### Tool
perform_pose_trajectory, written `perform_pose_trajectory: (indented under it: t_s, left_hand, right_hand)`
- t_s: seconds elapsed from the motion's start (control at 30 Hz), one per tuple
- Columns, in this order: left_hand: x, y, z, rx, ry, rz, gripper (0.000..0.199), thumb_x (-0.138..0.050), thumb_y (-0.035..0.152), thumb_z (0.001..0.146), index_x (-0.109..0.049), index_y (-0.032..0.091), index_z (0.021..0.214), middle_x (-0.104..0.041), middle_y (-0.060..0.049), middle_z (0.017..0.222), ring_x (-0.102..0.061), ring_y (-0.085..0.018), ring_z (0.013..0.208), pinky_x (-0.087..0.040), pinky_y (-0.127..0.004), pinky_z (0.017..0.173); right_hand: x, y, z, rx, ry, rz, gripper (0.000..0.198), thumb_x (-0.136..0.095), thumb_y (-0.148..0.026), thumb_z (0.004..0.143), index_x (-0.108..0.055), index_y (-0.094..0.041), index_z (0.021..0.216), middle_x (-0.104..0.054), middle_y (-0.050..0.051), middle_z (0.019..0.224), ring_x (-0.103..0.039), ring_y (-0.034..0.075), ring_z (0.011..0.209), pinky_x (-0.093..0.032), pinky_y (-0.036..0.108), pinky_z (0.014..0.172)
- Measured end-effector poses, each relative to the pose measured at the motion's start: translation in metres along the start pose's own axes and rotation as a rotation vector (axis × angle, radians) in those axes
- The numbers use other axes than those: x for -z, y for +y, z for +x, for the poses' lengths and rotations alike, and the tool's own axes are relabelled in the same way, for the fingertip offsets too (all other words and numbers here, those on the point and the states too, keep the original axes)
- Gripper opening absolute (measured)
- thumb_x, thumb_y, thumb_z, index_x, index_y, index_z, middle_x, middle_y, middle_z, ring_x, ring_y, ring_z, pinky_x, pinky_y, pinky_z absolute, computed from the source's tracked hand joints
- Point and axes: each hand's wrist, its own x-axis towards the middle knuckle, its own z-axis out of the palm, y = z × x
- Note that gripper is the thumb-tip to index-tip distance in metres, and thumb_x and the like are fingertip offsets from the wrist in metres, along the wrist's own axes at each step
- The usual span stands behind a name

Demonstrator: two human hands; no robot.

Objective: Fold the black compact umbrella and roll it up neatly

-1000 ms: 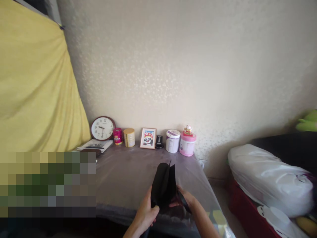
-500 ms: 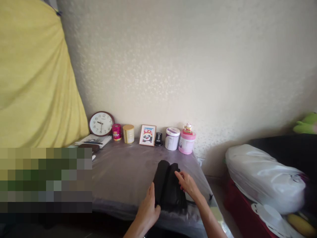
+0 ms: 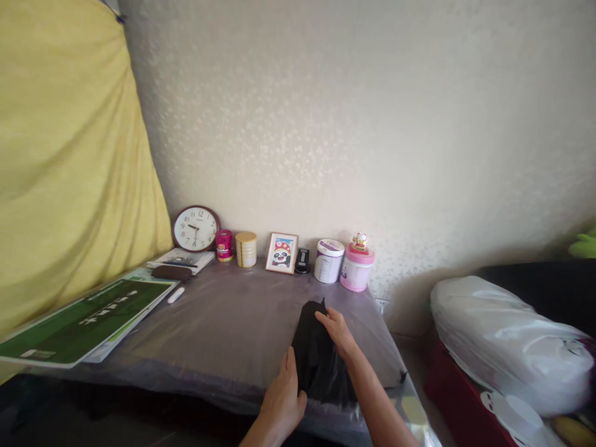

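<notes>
Both your hands grasp the black cloth: your left hand [image 3: 285, 394] holds its near left edge, and your right hand [image 3: 336, 329] grips its far right side. The cloth [image 3: 313, 363] lies between them, above the near part of the counter [image 3: 237, 316]. Beyond your hands stand the frame [image 3: 282, 253], the white tub [image 3: 329, 262] and the pink tub [image 3: 356, 273]. Well left of them is the green sheet [image 3: 93, 320]; well right, the white bag [image 3: 507, 341].

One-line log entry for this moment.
black item: over table | left hand: at its left edge | right hand: on its far end | behind: clock, picture frame
</notes>
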Motion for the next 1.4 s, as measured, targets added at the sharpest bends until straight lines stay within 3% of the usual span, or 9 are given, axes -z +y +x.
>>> perform_pose_trajectory:
  t_s: [0.13,0.33,0.5,0.67,0.9,1.03,1.13,1.27,1.4]
  left_hand:
    - [-0.002,-0.001,0.0,-0.017,0.007,-0.01,0.083,-0.046,0.01,0.065,-0.009,0.003,0.14,-0.018,-0.02,0.147,-0.051,-0.028,0.115,-0.039,-0.032,0.095]
    - [0.0,0.0,0.001,-0.011,0.02,-0.057,0.086,-0.047,0.01,0.064,-0.007,0.011,0.141,-0.024,-0.016,0.146,-0.056,-0.025,0.108,-0.042,-0.028,0.089]
    - [0.009,-0.003,-0.006,-0.037,0.005,0.0,0.081,-0.046,0.013,0.068,-0.009,0.009,0.14,-0.027,-0.017,0.144,-0.05,-0.023,0.115,-0.039,-0.027,0.094]
    - [0.021,-0.004,-0.016,-0.002,0.068,0.147,0.058,-0.044,0.024,0.076,-0.032,0.007,0.131,-0.038,-0.021,0.136,-0.045,-0.032,0.119,-0.038,-0.041,0.096]
    - [0.012,0.003,-0.001,-0.228,0.211,0.146,0.061,-0.049,0.018,0.069,-0.038,0.019,0.129,-0.034,-0.01,0.139,-0.032,-0.028,0.127,-0.027,-0.044,0.107]
    - [0.004,0.0,0.003,-0.206,0.179,0.128,0.054,-0.044,0.012,0.07,-0.044,0.019,0.124,-0.033,-0.009,0.139,-0.031,-0.026,0.128,-0.028,-0.042,0.106]
    - [0.003,0.001,0.003,-0.187,0.145,0.121,0.053,-0.043,0.009,0.069,-0.047,0.02,0.121,-0.033,-0.008,0.139,-0.032,-0.025,0.127,-0.028,-0.041,0.106]
    - [0.0,-0.001,0.004,-0.177,0.119,0.086,0.061,-0.043,0.007,0.067,-0.043,0.021,0.126,-0.028,-0.007,0.144,-0.029,-0.025,0.13,-0.025,-0.042,0.107]
    - [-0.003,-0.008,0.004,-0.172,0.07,0.014,0.071,-0.048,0.008,0.062,-0.038,0.02,0.132,-0.015,-0.007,0.15,-0.019,-0.027,0.135,-0.021,-0.042,0.11]
  right_hand:
    - [-0.026,0.0,0.006,-0.089,-0.014,0.123,0.022,-0.062,-0.034,0.068,-0.054,-0.016,0.078,-0.059,-0.002,0.06,-0.059,0.012,0.054,-0.045,0.021,0.048]
    - [-0.041,0.007,0.006,-0.331,-0.125,0.073,0.046,-0.059,-0.034,0.077,-0.04,-0.017,0.116,-0.065,0.004,0.077,-0.063,0.011,0.047,-0.042,0.016,0.037]
    - [-0.047,0.007,0.007,-0.284,-0.181,-0.022,0.043,-0.054,-0.029,0.081,-0.036,-0.013,0.117,-0.066,0.003,0.071,-0.065,0.013,0.047,-0.042,0.015,0.034]
    - [-0.053,0.009,0.011,-0.254,-0.24,-0.108,0.022,-0.05,-0.025,0.081,-0.044,-0.015,0.1,-0.069,0.005,0.076,-0.065,0.013,0.047,-0.042,0.015,0.034]
    - [-0.052,0.007,0.003,-0.083,-0.278,-0.291,0.01,-0.046,-0.023,0.081,-0.055,-0.018,0.082,-0.069,0.001,0.074,-0.061,0.01,0.046,-0.041,0.017,0.039]
    - [-0.043,0.002,-0.013,0.303,-0.255,-0.542,0.02,-0.046,-0.031,0.085,-0.065,-0.024,0.08,-0.069,0.0,0.076,-0.064,0.013,0.068,-0.047,0.023,0.065]
    - [-0.035,0.006,-0.015,0.528,-0.306,-0.64,0.025,-0.046,-0.034,0.087,-0.069,-0.026,0.08,-0.071,0.002,0.083,-0.059,0.018,0.096,-0.04,0.03,0.09]
    - [-0.031,0.02,0.003,0.575,-0.353,-0.698,0.027,-0.043,-0.028,0.088,-0.069,-0.026,0.084,-0.07,0.0,0.096,-0.048,0.02,0.116,-0.019,0.042,0.106]
    - [-0.034,0.03,0.032,0.506,-0.25,-0.779,0.031,-0.039,-0.024,0.089,-0.069,-0.024,0.08,-0.07,0.001,0.098,-0.046,0.019,0.118,-0.016,0.042,0.106]
